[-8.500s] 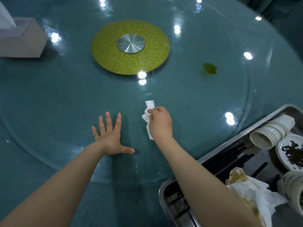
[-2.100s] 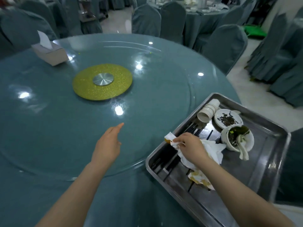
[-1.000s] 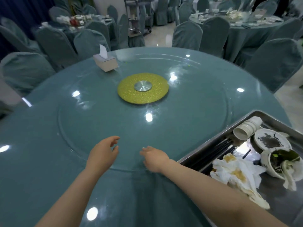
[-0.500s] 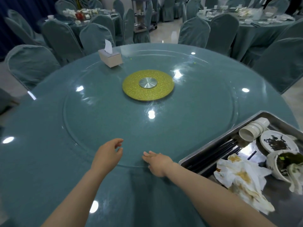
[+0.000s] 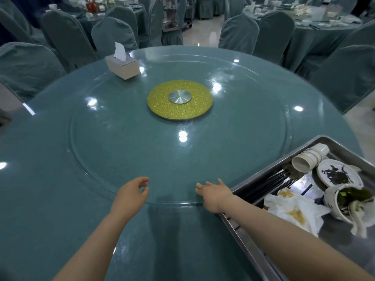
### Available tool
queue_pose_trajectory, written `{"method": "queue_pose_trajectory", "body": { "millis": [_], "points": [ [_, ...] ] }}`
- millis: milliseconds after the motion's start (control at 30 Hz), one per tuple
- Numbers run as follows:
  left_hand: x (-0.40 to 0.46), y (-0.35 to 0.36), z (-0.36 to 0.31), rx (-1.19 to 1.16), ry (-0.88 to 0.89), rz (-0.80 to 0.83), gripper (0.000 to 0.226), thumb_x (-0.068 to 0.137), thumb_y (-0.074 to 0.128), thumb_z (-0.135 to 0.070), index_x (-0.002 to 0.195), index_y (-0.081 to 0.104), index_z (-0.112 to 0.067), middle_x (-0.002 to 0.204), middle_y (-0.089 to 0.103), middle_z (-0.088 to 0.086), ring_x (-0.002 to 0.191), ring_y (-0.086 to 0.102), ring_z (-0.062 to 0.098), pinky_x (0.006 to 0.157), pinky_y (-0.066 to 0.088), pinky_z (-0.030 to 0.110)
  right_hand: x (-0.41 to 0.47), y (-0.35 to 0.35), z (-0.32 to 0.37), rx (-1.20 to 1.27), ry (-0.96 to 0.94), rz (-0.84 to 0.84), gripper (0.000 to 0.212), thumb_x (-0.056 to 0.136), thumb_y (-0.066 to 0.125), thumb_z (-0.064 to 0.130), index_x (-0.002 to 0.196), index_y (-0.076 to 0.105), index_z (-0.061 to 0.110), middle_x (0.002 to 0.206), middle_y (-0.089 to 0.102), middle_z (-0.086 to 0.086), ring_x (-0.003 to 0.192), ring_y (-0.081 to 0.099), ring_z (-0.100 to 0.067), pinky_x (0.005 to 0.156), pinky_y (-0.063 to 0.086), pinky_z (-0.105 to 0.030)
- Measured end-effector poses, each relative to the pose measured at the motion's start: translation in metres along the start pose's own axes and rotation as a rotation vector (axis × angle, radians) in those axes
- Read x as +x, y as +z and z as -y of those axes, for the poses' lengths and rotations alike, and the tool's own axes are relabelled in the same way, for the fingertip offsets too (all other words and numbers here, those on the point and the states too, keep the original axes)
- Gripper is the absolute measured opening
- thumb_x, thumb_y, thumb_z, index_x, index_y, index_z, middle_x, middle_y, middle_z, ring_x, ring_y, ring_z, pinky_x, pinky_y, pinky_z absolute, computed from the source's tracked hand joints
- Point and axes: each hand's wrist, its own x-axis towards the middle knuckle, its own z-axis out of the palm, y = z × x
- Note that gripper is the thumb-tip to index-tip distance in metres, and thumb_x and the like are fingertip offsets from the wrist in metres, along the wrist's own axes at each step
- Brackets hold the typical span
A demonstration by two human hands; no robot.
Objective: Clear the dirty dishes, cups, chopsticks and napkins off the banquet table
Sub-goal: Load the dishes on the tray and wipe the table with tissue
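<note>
- Left hand [image 5: 129, 196]: hangs just over the near edge of the glass turntable [image 5: 113, 126]; grip loosely curled, holding nothing; no longer flat on the glass as it was some seconds ago
- Right hand [image 5: 215, 194]: at the near rim of the turntable, just beside the tray [image 5: 263, 173]; fingers relaxed and spread, grip empty; the napkin it pinched two seconds ago is gone from it
- Napkins [image 5: 294, 209]: crumpled, stained, lying in the tray in front of the bowl [image 5: 345, 201]
- Chopsticks [image 5: 269, 181]: dark bundle along the tray's left wall
- Cups [image 5: 308, 158]: white stack on its side at the tray's far end, beside a dish [image 5: 338, 175] with dark leaves
- Desk [image 5: 40, 189]: round, teal; carries the turntable with gold hub [image 5: 179, 99], a tissue box [image 5: 122, 65] at the far left, and the tray at the near right; the green spot seen on the glass earlier no longer shows
- Judgement: no dirty ware shows outside the tray, so this desk looks cleared; the tray probably goes next
- Other tables [image 5: 304, 11] behind: not yet cleared
</note>
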Motion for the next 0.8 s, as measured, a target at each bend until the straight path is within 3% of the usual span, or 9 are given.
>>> {"method": "queue_pose_trajectory", "body": {
  "millis": [167,300,400,467,600,700,800],
  "points": [
    [-0.003,0.013,-0.001,-0.012,-0.026,0.031,0.033,0.089,0.057,-0.014,0.121,0.062,-0.017,0.115,0.067,-0.002,0.111,0.06,0.015,0.092,0.041,0.026,-0.012,-0.003,-0.025,-0.002,0.142,0.036,0.047,0.095,0.034,0.026,0.141,0.04,0.016,0.151,0.032,0.003,0.14,0.025,-0.027,0.109,0.004,-0.068],
    [-0.007,0.021,0.004,-0.016,-0.046,0.057,0.034,0.089,0.058,-0.013,0.123,0.061,-0.014,0.117,0.067,0.001,0.111,0.06,0.017,0.093,0.042,0.028,-0.019,-0.003,-0.044,0.066,0.338,0.042,0.056,0.098,0.028,0.046,0.139,0.041,0.01,0.149,0.037,-0.004,0.146,0.015,-0.028,0.11,0.003,-0.066],
    [-0.009,0.024,0.008,-0.016,-0.064,0.081,0.035,0.089,0.058,-0.012,0.124,0.06,-0.014,0.119,0.066,0.002,0.11,0.06,0.019,0.095,0.043,0.03,-0.019,-0.007,-0.039,0.111,0.467,0.062,0.055,0.098,0.031,0.048,0.136,0.045,0.012,0.151,0.034,-0.011,0.146,0.007,-0.033,0.112,0.003,-0.065],
    [-0.01,0.025,0.011,-0.021,-0.077,0.091,0.035,0.09,0.058,-0.012,0.124,0.06,-0.014,0.121,0.065,0.002,0.109,0.06,0.02,0.095,0.043,0.03,-0.014,-0.007,-0.023,0.144,0.434,0.046,0.058,0.096,0.035,0.048,0.143,0.036,0.014,0.157,0.018,-0.012,0.146,0.001,-0.036,0.112,0.003,-0.063],
    [-0.017,0.026,0.017,0.021,-0.055,0.126,0.037,0.088,0.06,-0.008,0.125,0.059,-0.01,0.13,0.059,0.007,0.122,0.053,0.022,0.102,0.035,0.029,0.002,-0.001,0.025,0.26,0.166,-0.012,0.065,0.097,0.036,0.047,0.152,0.009,0.028,0.161,-0.003,-0.007,0.147,-0.005,-0.032,0.115,0.005,-0.056],
    [-0.024,0.024,0.024,0.035,-0.076,0.137,0.039,0.089,0.06,-0.008,0.128,0.056,-0.009,0.135,0.054,0.009,0.127,0.048,0.023,0.105,0.03,0.026,0.002,0.002,0.03,0.278,0.163,-0.007,0.062,0.097,0.036,0.049,0.152,0.014,0.029,0.16,-0.005,-0.012,0.147,0.0,-0.03,0.116,0.011,-0.054],
    [-0.026,0.022,0.032,0.037,-0.115,0.145,0.04,0.09,0.058,-0.009,0.13,0.053,-0.009,0.138,0.051,0.008,0.129,0.045,0.022,0.106,0.029,0.027,-0.009,0.002,0.001,0.229,0.233,-0.008,0.055,0.098,0.033,0.049,0.149,0.021,0.035,0.161,0.003,-0.005,0.147,0.005,-0.033,0.113,0.013,-0.059]
  ]
}}
